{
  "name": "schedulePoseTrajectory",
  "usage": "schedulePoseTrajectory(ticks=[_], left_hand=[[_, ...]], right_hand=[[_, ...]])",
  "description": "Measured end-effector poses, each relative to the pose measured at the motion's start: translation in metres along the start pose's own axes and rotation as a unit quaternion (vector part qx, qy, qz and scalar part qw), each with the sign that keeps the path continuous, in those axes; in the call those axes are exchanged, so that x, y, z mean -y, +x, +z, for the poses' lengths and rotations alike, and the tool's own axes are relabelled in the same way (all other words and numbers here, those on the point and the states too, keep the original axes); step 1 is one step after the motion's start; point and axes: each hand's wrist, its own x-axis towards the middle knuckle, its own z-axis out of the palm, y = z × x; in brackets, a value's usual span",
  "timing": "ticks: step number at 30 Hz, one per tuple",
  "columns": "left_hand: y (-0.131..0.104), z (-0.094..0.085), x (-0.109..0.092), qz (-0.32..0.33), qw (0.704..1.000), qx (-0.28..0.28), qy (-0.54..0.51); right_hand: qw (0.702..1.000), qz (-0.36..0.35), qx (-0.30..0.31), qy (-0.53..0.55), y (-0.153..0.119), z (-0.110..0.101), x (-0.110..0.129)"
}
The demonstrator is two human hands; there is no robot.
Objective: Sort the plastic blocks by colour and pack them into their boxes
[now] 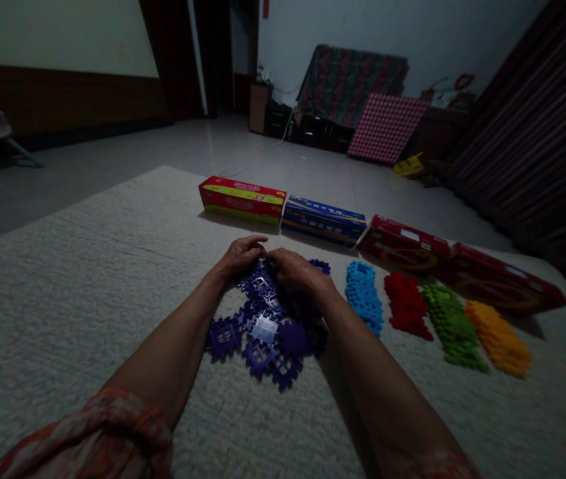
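Note:
A loose heap of purple interlocking plastic tiles (265, 328) lies on the pale mat in front of me. Some tiles have window-like frames, others are solid squares, and all have toothed edges. At the far side of the heap, my left hand (244, 254) is curled on the upper purple tiles, its index finger pointing out to the right. Close beside it, my right hand (292, 269) bends its fingers down over tiles at the heap's top. Its fingertips are partly hidden, and my right forearm covers part of the heap's right side.
To the right lie sorted piles of blue tiles (363, 297), red tiles (407, 305), green tiles (452, 326) and orange tiles (498, 338). Behind them stand a red-yellow box (243, 199), a blue box (324, 221) and two dark red boxes (405, 245) along the textured mat (88, 279).

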Motion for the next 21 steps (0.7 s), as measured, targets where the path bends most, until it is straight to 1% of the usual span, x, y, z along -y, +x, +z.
schedulePoseTrajectory(ticks=[3,7,9,11,14,16,18,21], left_hand=[[-0.001,0.0,-0.003,-0.006,1.0,-0.001,0.003],[-0.001,0.001,-0.001,-0.008,1.0,-0.005,0.01],[-0.001,0.001,0.0,-0.002,1.0,-0.002,0.006],[-0.001,0.002,0.0,0.001,1.0,-0.002,0.0],[-0.002,0.002,0.0,-0.004,1.0,-0.005,-0.005],[-0.002,0.002,0.001,-0.007,1.0,-0.006,-0.004],[-0.002,0.002,0.001,-0.009,1.0,-0.004,-0.004],[-0.002,0.003,0.002,-0.005,1.0,-0.008,-0.004]], right_hand=[[1.0,0.012,-0.017,-0.001,-0.006,0.002,-0.005],[0.999,0.029,-0.028,0.023,-0.012,0.004,-0.007],[0.999,0.029,-0.033,0.032,-0.013,0.003,-0.007],[0.998,0.024,-0.053,0.033,-0.015,-0.002,-0.011],[0.994,0.036,-0.104,0.022,-0.024,-0.017,-0.028],[0.989,0.07,-0.13,0.008,-0.035,-0.029,-0.046],[0.985,0.107,-0.137,-0.009,-0.047,-0.038,-0.062],[0.984,0.142,-0.107,-0.027,-0.06,-0.044,-0.074]])
